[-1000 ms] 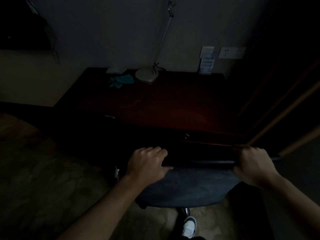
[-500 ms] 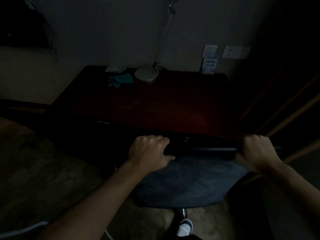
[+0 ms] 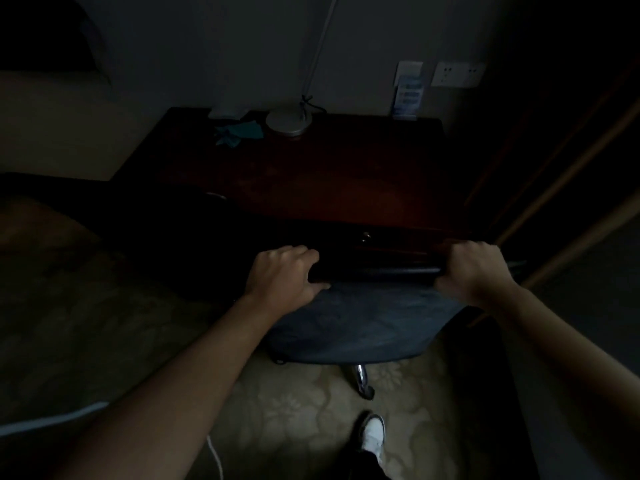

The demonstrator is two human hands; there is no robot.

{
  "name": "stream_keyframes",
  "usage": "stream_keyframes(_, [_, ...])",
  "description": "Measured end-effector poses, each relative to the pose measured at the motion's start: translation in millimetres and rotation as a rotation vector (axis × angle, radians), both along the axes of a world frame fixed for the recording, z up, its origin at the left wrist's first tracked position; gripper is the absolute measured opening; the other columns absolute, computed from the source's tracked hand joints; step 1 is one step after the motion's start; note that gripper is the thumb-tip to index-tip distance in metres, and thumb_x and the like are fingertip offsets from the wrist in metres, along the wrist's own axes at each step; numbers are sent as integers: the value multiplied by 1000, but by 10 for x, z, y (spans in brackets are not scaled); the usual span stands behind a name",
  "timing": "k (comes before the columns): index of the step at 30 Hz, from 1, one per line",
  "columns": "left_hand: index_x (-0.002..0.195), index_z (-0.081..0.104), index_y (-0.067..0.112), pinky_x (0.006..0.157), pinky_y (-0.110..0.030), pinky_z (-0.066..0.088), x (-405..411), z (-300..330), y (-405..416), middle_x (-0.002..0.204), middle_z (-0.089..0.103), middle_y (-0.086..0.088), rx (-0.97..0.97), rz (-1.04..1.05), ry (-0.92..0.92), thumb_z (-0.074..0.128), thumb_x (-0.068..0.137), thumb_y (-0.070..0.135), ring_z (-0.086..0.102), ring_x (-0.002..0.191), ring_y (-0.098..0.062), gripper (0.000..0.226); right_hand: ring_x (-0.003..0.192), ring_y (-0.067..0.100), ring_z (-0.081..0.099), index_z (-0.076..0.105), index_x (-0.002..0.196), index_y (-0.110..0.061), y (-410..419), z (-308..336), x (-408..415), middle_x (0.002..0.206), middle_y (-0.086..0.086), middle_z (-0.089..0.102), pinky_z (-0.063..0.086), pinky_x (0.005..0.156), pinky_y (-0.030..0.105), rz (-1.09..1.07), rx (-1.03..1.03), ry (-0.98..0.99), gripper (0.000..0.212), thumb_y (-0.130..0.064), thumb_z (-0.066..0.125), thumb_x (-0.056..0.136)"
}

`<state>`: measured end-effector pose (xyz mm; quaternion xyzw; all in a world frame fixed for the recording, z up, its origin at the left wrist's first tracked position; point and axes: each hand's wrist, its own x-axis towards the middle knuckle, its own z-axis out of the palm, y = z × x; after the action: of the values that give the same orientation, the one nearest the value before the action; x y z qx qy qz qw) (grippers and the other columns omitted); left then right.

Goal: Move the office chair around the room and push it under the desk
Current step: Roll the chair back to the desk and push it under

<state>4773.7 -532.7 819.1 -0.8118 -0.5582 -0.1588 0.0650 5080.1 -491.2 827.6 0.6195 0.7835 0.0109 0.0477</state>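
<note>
The room is dim. The office chair (image 3: 360,323) stands in front of me, its dark blue backrest facing me and its black top edge close against the front of the dark red wooden desk (image 3: 322,181). My left hand (image 3: 282,271) grips the left end of the backrest's top edge. My right hand (image 3: 476,270) grips the right end. The seat is hidden behind the backrest and the desk front. A chrome leg with a caster (image 3: 363,381) shows below the backrest.
On the desk's far side stand a lamp base (image 3: 289,121), a teal cloth (image 3: 239,131) and a card holder (image 3: 408,95). Dark wooden panels (image 3: 554,168) rise at the right. My white shoe (image 3: 372,433) is on patterned carpet (image 3: 294,410); a white cable (image 3: 214,455) lies at lower left.
The chair has rolled forward toward the desk with both hands on its backrest, and its top edge now sits close to the desk front. My foot has stepped forward.
</note>
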Motion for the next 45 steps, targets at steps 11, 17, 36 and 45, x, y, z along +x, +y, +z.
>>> stream_keyframes(11, [70, 64, 18, 52, -27, 45, -189, -96, -841, 65, 61, 2, 12, -31, 12, 84, 53, 43, 61, 62, -21, 36, 91, 24, 66, 57, 112, -34, -1159, 49, -243, 100, -2, 70, 37, 60, 29, 81, -36, -75, 41, -39, 48, 72])
stream_keyframes(17, [70, 64, 19, 54, -26, 45, -300, -89, -876, 65, 60, 3, -7, -88, -7, 82, 51, 34, 60, 62, -20, 30, 93, 19, 65, 56, 113, -33, -1425, 191, -376, 103, -5, 68, 38, 62, 29, 52, -82, -65, 37, -37, 48, 77])
stream_keyframes(36, [70, 67, 12, 45, -26, 44, 73, 85, 292, 59, 62, 0, 77, -147, -64, 88, 52, 51, 61, 51, -20, 47, 58, 24, 55, 67, 90, -22, -166, 307, -13, 68, -2, 57, 31, 52, 27, -23, 64, 44, 22, -25, 62, 70])
stream_keyframes(45, [67, 66, 14, 48, -24, 44, -24, -34, 130, 58, 60, 0, 98, -149, -52, 86, 54, 52, 59, 50, -19, 45, 69, 33, 66, 71, 83, -8, -399, 249, -74, 78, 11, 68, 40, 50, 28, 104, 147, 144, 28, -18, 60, 60])
